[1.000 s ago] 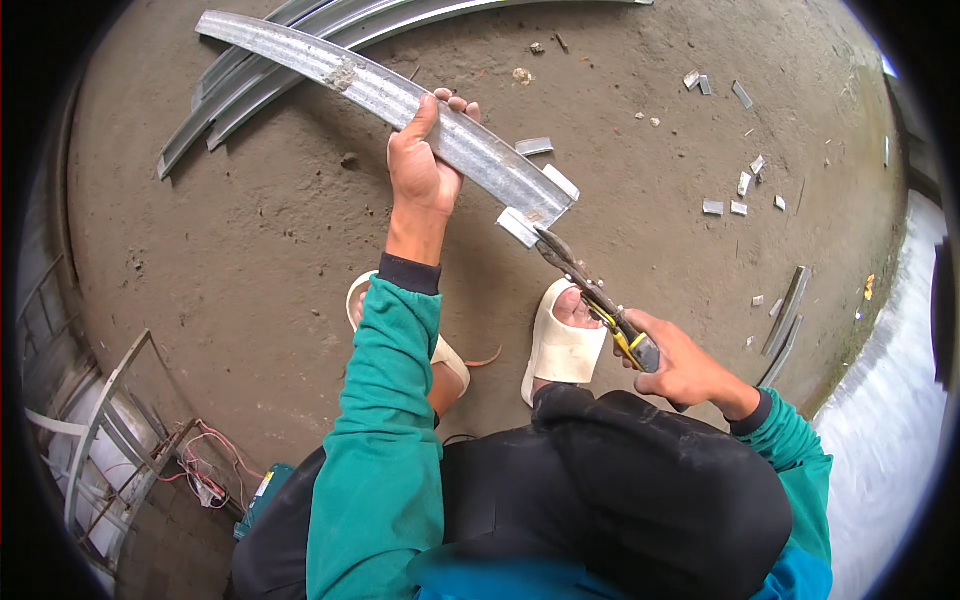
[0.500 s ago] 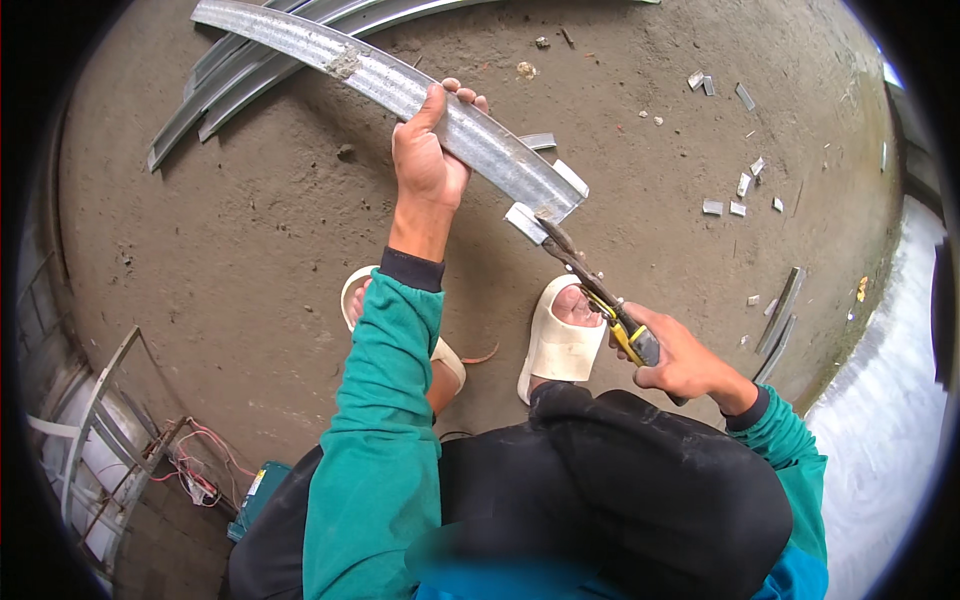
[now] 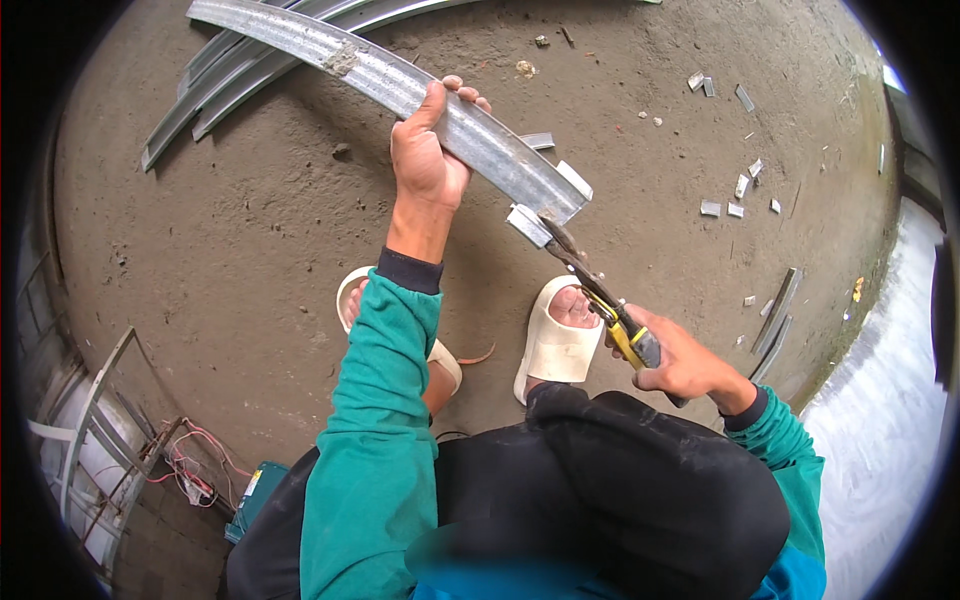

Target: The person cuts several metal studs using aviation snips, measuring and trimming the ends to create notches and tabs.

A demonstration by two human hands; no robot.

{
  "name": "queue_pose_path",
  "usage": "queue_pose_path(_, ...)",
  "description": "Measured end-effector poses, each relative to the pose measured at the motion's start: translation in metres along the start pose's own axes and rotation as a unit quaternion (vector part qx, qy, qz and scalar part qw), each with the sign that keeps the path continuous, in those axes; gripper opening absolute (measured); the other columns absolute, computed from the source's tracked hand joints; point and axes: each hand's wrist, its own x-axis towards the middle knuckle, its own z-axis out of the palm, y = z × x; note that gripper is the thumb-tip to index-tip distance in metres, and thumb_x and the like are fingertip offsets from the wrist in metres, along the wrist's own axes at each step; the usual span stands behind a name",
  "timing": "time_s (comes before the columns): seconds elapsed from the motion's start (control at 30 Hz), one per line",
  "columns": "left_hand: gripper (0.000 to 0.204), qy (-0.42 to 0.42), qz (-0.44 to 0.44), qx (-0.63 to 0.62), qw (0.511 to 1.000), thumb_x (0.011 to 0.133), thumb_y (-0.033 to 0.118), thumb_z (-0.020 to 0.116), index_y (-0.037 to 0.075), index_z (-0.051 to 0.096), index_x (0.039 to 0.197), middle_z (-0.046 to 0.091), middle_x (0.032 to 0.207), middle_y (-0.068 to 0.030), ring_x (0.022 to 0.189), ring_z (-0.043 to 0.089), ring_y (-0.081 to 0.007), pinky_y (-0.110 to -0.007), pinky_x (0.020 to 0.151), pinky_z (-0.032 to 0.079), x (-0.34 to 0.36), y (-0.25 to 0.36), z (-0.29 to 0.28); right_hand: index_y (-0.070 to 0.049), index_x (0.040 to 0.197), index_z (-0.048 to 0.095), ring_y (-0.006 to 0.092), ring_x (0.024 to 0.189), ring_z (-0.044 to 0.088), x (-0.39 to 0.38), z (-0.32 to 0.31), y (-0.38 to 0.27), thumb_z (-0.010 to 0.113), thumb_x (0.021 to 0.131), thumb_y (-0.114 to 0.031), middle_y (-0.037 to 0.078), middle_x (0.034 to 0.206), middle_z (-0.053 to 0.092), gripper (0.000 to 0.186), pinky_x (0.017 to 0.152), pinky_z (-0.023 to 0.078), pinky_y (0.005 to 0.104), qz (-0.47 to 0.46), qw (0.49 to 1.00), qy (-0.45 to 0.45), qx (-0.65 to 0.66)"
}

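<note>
- Head view: the metal channel (image 3: 505, 160) slants from between 10 and 11 o'clock down to its end between 1 and 2.
- Toward 11 o'clock, the left hand (image 3: 428, 165) grasps the channel, fingers curled over its far edge.
- Between 3 and 4 o'clock, the right hand (image 3: 685, 360) is clenched round the handles of the snips (image 3: 577, 268), whose tips meet the near flap (image 3: 527, 225) at the channel's end.
- A clean cut likely calls for metal seated deep between the blades and one steady squeeze.
- Brace the channel against twisting, palm clear of sharp edges.
- Angle scrap away from the sandalled foot (image 3: 562, 345) at 4 o'clock.
</note>
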Motion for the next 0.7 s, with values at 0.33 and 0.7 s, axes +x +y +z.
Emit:
queue_pose_path(0.33, 0.022, -0.006, 0.001, -0.003, 1.000, 0.098, 0.017, 0.058, 0.001, 0.048, 0.109, 0.055, 0.103, -0.0081, 0.095, 0.057, -0.0197, -0.041, 0.092, 0.052, 0.000, 0.000, 0.001, 0.000, 0.118, 0.053, 0.0217, 0.091, 0.054, 0.003, -0.002, 0.000, 0.062, 0.063, -0.006, 0.010, 0.098, 0.058, 0.056, 0.086, 0.045, 0.0328, -0.009, 0.999, -0.011, 0.031)
queue_pose_path(0.7, 0.021, -0.011, -0.001, -0.013, 1.000, 0.099, 0.018, 0.058, 0.001, 0.050, 0.107, 0.054, 0.101, -0.0075, 0.095, 0.056, -0.0198, -0.041, 0.092, 0.050, 0.000, -0.004, 0.001, -0.002, 0.101, 0.055, 0.0131, 0.076, 0.053, 0.010, -0.001, 0.008, 0.062, 0.062, -0.004, 0.001, 0.079, 0.054, 0.040, 0.074, 0.046, 0.0292, 0.026, 0.998, -0.014, 0.060)
